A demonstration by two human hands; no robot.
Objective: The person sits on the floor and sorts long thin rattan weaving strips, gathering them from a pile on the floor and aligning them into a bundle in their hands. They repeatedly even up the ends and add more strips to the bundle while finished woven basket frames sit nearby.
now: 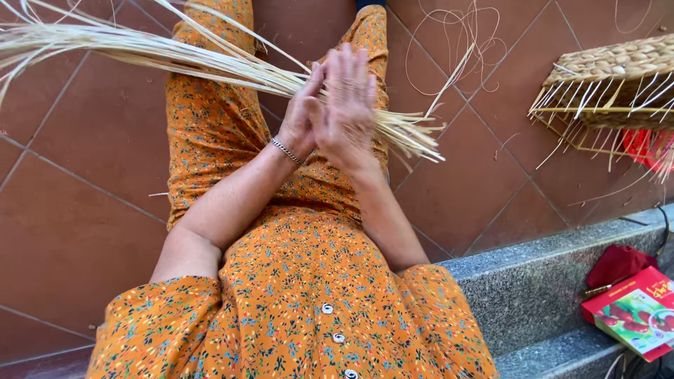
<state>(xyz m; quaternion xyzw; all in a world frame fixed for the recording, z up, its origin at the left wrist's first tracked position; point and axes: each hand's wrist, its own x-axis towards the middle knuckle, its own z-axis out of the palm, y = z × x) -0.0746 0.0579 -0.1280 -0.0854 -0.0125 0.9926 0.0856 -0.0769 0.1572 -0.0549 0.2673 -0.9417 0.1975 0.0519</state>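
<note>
A long bundle of pale straw strands (140,52) runs from the upper left down to cut ends at the middle right, lying across my lap. My left hand (300,112), with a thin bracelet at the wrist, grips the bundle where it passes over my knees. My right hand (345,98) is pressed flat against the left hand and the strands, fingers straight and close together. Both arms reach forward over my orange flowered clothing (302,295).
A partly woven straw basket (611,81) with loose spokes stands at the upper right on the brown tiled floor (77,210). Thin loose strands (456,49) curl beside it. A grey stone step (533,281) holds a red cloth (618,263) and a red-green box (635,312).
</note>
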